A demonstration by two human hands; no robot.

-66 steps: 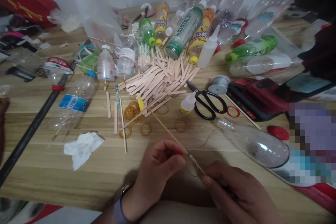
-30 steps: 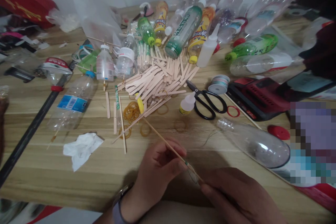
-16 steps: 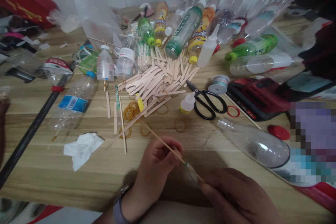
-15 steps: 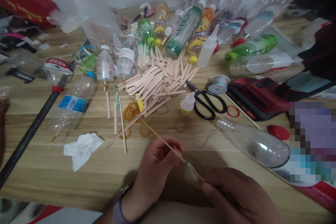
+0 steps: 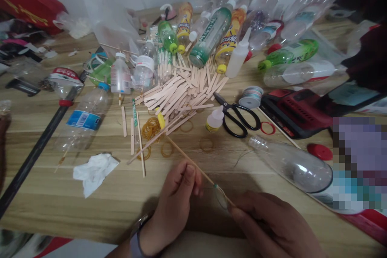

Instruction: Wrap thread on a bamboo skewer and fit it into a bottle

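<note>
A thin wooden stick [image 5: 193, 162] slants across the lower middle, with another stick [image 5: 148, 145] crossing its far end. Near its lower end sits a small green band [image 5: 215, 186], with a thin loop [image 5: 222, 198] beside it. My right hand [image 5: 269, 221] pinches the lower end of the stick between thumb and forefinger. My left hand [image 5: 178, 197] is closed around the middle of the stick, thumb up against the curled fingers. Rubber bands [image 5: 152, 128] lie beyond the crossing sticks.
Flat wooden sticks [image 5: 181, 92] are heaped at the centre. Black scissors [image 5: 234, 117], a small glue bottle [image 5: 215, 119] and a thread spool [image 5: 250, 96] lie right of them. A clear bottle [image 5: 296, 165] lies at right, a crumpled tissue [image 5: 93, 171] at left.
My left hand has shifted slightly left along the stick, and its thumb has risen from it. The crossed sticks have moved slightly right. My right hand has barely moved.
</note>
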